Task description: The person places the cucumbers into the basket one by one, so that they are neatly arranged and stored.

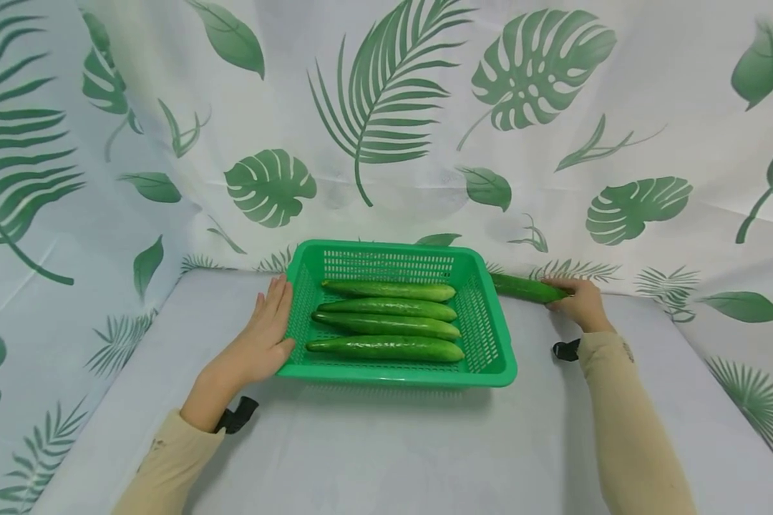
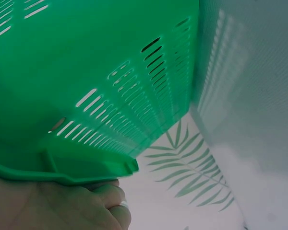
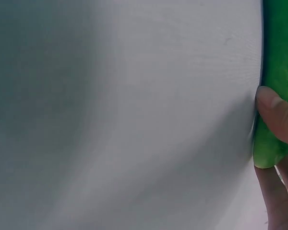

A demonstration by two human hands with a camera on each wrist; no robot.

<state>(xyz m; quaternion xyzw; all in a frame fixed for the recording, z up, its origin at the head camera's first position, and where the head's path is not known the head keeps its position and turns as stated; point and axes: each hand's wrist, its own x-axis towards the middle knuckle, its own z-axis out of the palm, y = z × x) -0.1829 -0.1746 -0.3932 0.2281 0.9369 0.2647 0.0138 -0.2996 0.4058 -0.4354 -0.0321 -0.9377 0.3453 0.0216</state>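
A green plastic basket [image 1: 399, 378] with slotted walls stands on the table, with several cucumbers [image 1: 386, 348] lying side by side in it. My left hand [image 1: 264, 336] rests against the basket's left side, fingers straight. From the left wrist, that hand [image 2: 62, 206] shows just beyond the basket's rim [image 2: 62, 178]. To the right of the basket, my right hand [image 1: 581, 303] grips the right end of another cucumber [image 1: 522, 287]; its far end is hidden behind the basket. In the right wrist view the thumb [image 3: 278, 115] presses along this cucumber [image 3: 281, 52], near its tip.
A white surface [image 1: 386, 450] lies beneath everything. Behind the basket rises a white cloth backdrop [image 1: 412, 214] printed with green leaves, close to the basket's back wall; it continues along the left and right sides. Black straps [image 1: 237, 415] show at both wrists.
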